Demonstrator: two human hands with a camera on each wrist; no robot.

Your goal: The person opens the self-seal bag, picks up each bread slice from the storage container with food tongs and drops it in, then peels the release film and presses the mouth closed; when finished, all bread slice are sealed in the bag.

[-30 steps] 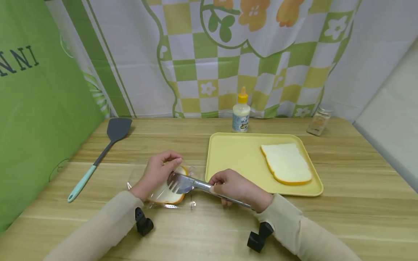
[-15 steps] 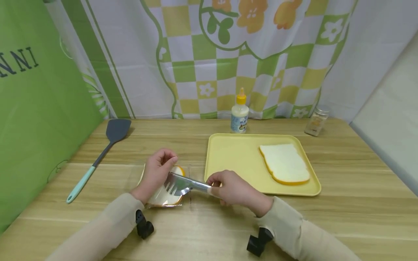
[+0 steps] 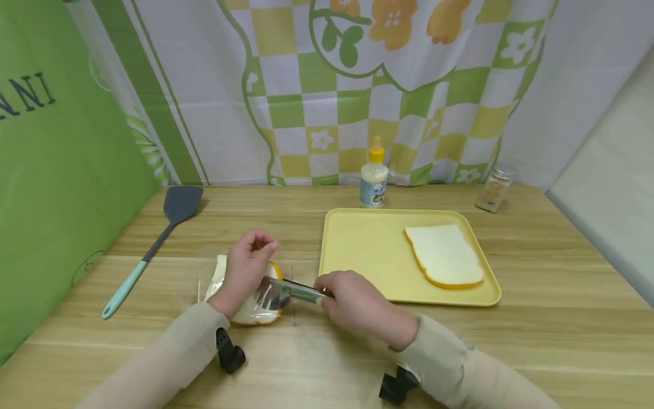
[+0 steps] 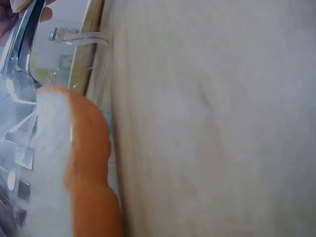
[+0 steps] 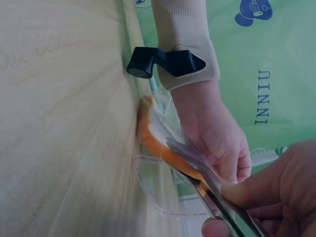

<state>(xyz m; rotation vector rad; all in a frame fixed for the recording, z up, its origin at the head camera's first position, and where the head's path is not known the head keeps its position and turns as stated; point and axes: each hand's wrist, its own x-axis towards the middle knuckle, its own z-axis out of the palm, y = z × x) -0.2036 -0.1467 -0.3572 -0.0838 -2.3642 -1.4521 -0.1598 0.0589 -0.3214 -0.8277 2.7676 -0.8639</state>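
A white bread slice with an orange-brown crust [image 3: 259, 316] lies in a clear plastic bag [image 3: 204, 274], left of centre on the table. My left hand [image 3: 248, 266] is over it, thumb and forefinger pinching the bag's film. Metal tongs [image 3: 301, 291] with a slotted end reach into the bag, gripped near the middle by my right hand [image 3: 360, 301]. In the right wrist view the tongs [image 5: 224, 202] have one arm on each side of the slice [image 5: 163, 150]. The left wrist view shows its thick crust [image 4: 94, 153] close up. My left palm hides part of the slice.
Right of the hands is a yellow tray [image 3: 357, 238] bearing another bread slice [image 3: 445, 254]. Behind the tray stand a yellow-capped squeeze bottle [image 3: 374, 180] and a glass shaker jar [image 3: 494, 188]. A grey spatula with a mint handle [image 3: 153, 244] lies at the left.
The tongs have turned in my right hand, so both arms now show from the side. Bread slice and bag have shifted slightly left. My left hand keeps its pinch on the film.
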